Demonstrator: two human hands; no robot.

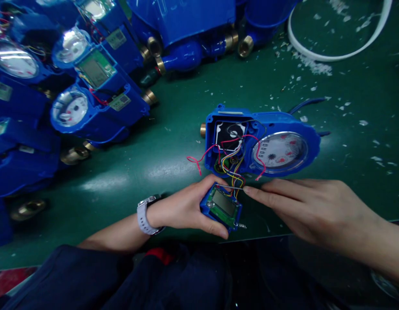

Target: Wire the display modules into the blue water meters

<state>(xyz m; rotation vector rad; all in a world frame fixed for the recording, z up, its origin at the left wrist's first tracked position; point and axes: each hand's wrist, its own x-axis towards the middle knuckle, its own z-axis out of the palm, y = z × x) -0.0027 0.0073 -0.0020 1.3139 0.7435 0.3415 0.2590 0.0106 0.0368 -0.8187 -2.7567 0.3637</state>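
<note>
My left hand (193, 206) grips a small blue display module (223, 204) with a green circuit board and a grey screen. In my right hand (303, 200) is a thin metal tool (231, 187), its tip at the module's upper edge. Several coloured wires (233, 172) run from the module into an open blue water meter (264, 140) lying just above. The meter shows a round dial on its right and a black square part in its open box. Loose red wires (194, 159) stick out of the box.
Several blue meters (99, 103) crowd the left side, and larger blue units (186, 26) with brass fittings line the top. A white ring (340, 56) lies at the upper right of the green table (173, 125), with white scraps scattered near it.
</note>
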